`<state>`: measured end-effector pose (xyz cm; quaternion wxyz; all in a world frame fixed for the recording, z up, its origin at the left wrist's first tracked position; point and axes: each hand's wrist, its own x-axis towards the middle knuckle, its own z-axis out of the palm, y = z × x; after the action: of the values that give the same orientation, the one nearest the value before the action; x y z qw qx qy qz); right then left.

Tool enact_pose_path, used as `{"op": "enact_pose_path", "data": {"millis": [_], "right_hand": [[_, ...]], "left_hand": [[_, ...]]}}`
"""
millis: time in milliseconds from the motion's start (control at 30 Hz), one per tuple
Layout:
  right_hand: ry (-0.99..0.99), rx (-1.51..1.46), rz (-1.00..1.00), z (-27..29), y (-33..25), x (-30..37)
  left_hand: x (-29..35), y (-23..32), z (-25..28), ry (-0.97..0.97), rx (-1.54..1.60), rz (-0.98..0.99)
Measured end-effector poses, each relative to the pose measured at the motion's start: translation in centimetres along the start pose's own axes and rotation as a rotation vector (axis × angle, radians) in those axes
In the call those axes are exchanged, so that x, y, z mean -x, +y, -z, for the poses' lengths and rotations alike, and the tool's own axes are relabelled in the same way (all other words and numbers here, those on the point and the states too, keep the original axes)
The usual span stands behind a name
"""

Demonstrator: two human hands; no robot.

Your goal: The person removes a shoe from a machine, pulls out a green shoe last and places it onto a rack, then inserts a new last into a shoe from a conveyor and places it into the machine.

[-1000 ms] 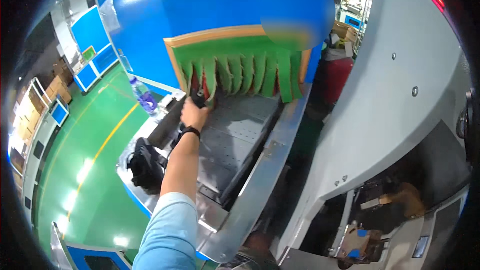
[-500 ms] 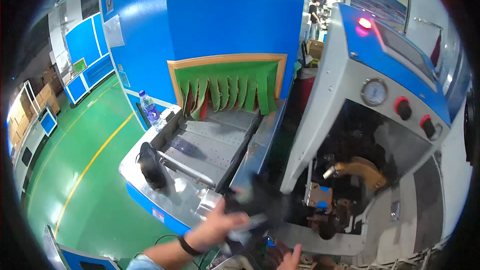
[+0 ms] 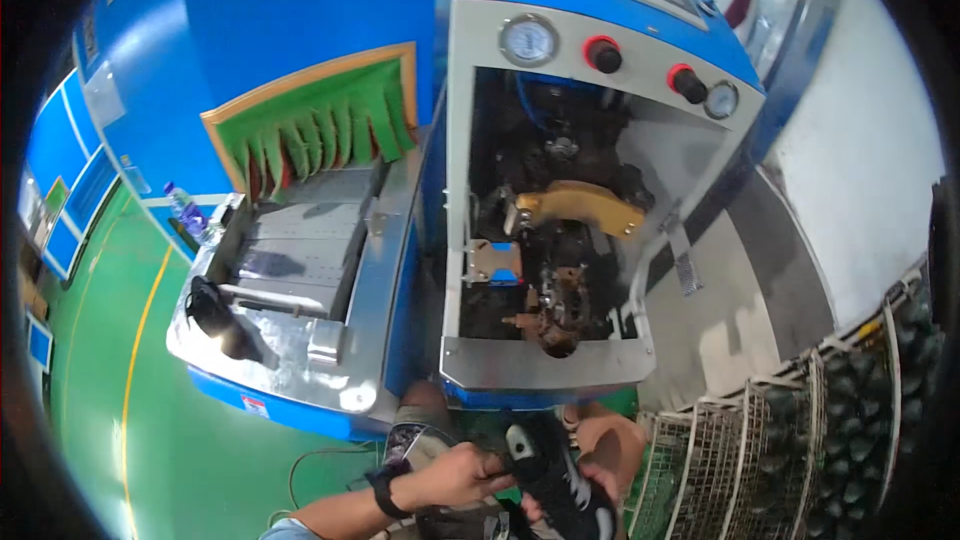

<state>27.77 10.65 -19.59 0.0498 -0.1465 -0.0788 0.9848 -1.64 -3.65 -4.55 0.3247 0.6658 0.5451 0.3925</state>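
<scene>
A black shoe (image 3: 552, 468) with grey-white markings is held low in front of me, close to my lap. My left hand (image 3: 468, 476) has its fingers closed at the shoe's left edge, near the opening. On the other side, my right hand (image 3: 598, 475) grips the shoe, with some of its fingers hidden behind it. Just beyond the shoe stands a grey and blue machine (image 3: 545, 365). Inside its open front are a curved brass-coloured part (image 3: 585, 205) and a dark metal fixture (image 3: 560, 315).
To the left is a conveyor (image 3: 300, 258) leading under a green strip curtain (image 3: 310, 135). A dark shoe (image 3: 205, 310) and a plastic bottle (image 3: 187, 210) stand on its edge. Wire racks (image 3: 720, 450) holding several dark rounded things are at right. Gauges (image 3: 528, 40) and black knobs (image 3: 603, 54) are above.
My view has swung right, bringing the machine to the middle and the racks into sight. The dark, blurred thing by my left hand has come down towards me and shows as a shoe, now in both hands.
</scene>
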Motion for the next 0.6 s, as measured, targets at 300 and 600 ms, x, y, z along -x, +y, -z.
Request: {"op": "enact_pose_path", "data": {"millis": [300,600], "right_hand": [[0.435,1.471,0.962,-29.9,-9.6,-2.8],[0.775,2.242,0.803,-36.3,-16.2,-10.7]], "left_hand": [[-4.7,7.0,1.9,0.172,0.768,0.376],[-9.4,1.4,4.2,0.379,1.356,0.434]]}}
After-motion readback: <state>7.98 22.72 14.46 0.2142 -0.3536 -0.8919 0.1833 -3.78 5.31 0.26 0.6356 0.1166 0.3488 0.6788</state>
